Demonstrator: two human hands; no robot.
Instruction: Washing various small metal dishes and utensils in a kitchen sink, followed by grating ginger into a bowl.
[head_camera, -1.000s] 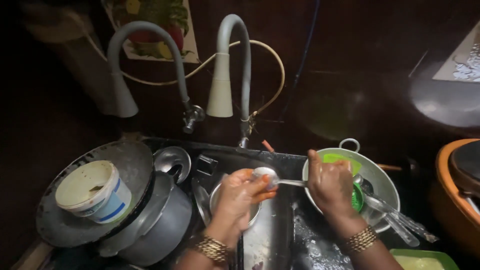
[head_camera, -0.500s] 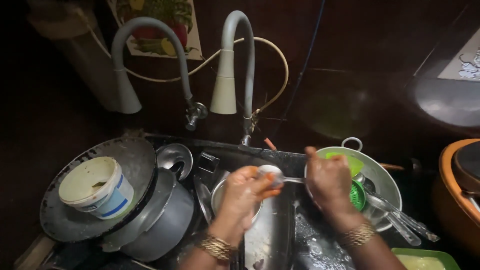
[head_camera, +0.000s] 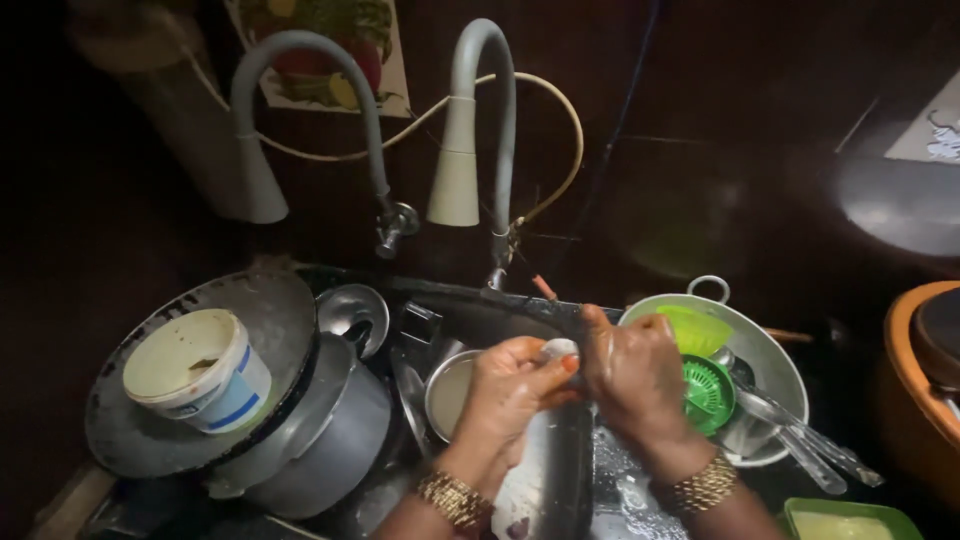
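Since the earlier frames the two hands have drawn together over the middle of the sink (head_camera: 470, 305): the spoon handle that ran between them a second ago no longer shows, hidden now behind the right hand (head_camera: 632, 375), which has shifted left, away from the pale metal bowl (head_camera: 775, 365). The left hand (head_camera: 510, 385) has its fingers curled and pinching a small white item (head_camera: 556, 350) (what it is cannot be told, perhaps a soapy scrub or the spoon's bowl) at the fingertips. The right hand's fingers are pressed together and bent toward that same item, touching or nearly touching it; whether they grip anything cannot be told.

Below the hands a long steel piece (head_camera: 545, 470) lies in the sink. Beside the left hand sits a small round steel bowl (head_camera: 447, 392). To the far left, a white tub (head_camera: 195, 370) rests on a dark round pan (head_camera: 270, 320) stacked over a grey pot (head_camera: 330, 440). The metal bowl on the right holds a green juicer (head_camera: 708, 393), a lime-green piece (head_camera: 697, 328) and steel cutlery (head_camera: 800, 430). Two grey bent taps (head_camera: 470, 150) hang above the sink.
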